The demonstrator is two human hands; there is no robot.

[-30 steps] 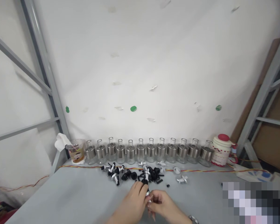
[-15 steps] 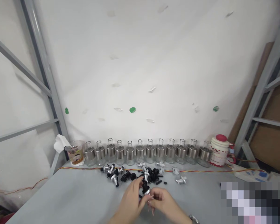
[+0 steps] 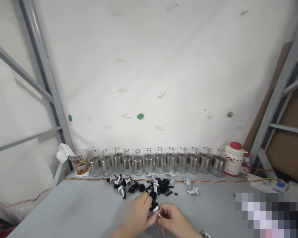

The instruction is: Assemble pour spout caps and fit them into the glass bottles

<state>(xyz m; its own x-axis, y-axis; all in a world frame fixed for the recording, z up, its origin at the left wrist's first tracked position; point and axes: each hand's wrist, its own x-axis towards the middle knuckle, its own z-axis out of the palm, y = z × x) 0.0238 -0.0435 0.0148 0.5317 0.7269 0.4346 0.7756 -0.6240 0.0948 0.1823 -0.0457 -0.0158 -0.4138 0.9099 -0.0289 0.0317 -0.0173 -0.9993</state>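
Observation:
Between my two hands is a black and silver bottle pourer, tilted just above the table. My left hand wraps its fingers around the black end, with the thumb at the silver collar. From the other side my right hand pinches the silver end, whose tip is hidden by fingers. Just beyond the hands lies a pile of black stopper parts. Assembled black and silver pourers lie to the left of that pile. A loose silver spout piece rests to the right.
A row of glass bottles with metal sleeves stands along the wall. A drink cup is at the left end, a cream jar with red lid at the right. A twisted red-yellow cord crosses the grey table.
Both hands and the pourer have shifted slightly down toward me. My left hand has turned, its fingers curling lower over the black end. The scattered parts look unmoved.

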